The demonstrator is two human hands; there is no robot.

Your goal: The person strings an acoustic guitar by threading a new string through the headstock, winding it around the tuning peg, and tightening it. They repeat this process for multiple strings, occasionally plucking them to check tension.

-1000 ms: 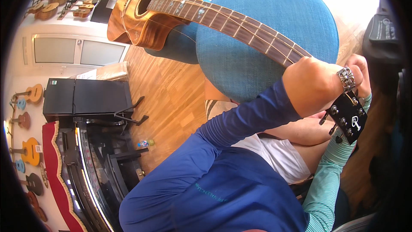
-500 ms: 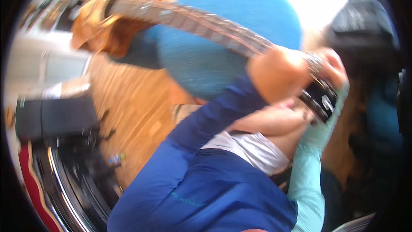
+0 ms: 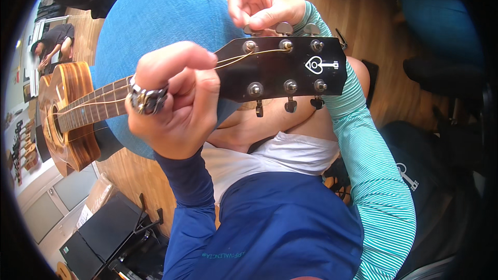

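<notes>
L hand point(image 3: 179, 105) at 10 o'clock: thumb + forefinger pinched tog. on thin string point(image 3: 270, 51), just beside headstock point(image 3: 280, 67). R hand point(image 3: 272, 9) at 12: fingers curled at tuner knob point(image 3: 252, 29); can't tell if clamped. Guitar point(image 3: 78, 83) runs from body point(image 3: 80, 142) at 9, over blue round seat point(image 3: 161, 15), to headstock at 1. Prob. light for size; neck point(image 3: 101, 102) stiff; gloss body slippery, dents easily; string springy, may kink. Best holds: neck from underneath, knob by flats.
</notes>
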